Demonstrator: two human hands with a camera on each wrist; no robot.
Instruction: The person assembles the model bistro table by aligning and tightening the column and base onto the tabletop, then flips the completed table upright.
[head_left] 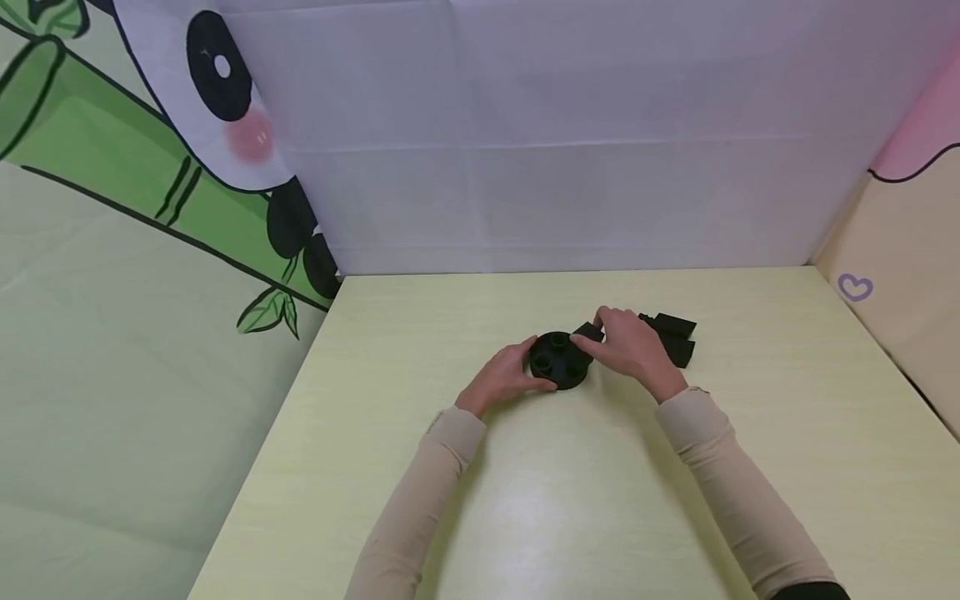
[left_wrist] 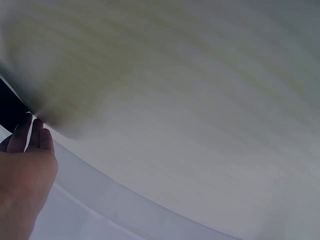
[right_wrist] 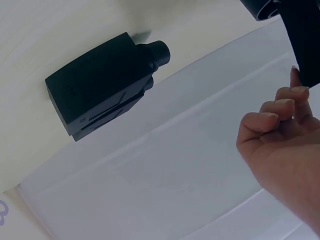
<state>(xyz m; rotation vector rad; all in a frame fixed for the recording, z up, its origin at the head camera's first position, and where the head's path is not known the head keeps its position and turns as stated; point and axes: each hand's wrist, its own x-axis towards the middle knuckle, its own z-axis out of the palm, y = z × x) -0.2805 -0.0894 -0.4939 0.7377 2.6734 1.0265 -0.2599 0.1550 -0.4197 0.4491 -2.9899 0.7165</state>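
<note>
A black round base [head_left: 555,362] with several raised round sockets on top is on the pale table. My left hand [head_left: 502,377] grips its left side, thumb at the near edge and fingers at the far edge. In the left wrist view only a dark edge of the base [left_wrist: 11,107] shows beyond the fingers. At the base's upper right, my right hand [head_left: 628,346] pinches a black rectangular block [head_left: 590,331]. In the right wrist view this block [right_wrist: 302,40] stands beside a round socket; whether it is seated there, I cannot tell.
Two more black blocks [head_left: 677,337] lie side by side on the table, right of my right hand. The right wrist view shows a short round end on one block [right_wrist: 100,80]. A pale cloth wall [head_left: 562,208] rises behind the table's far edge.
</note>
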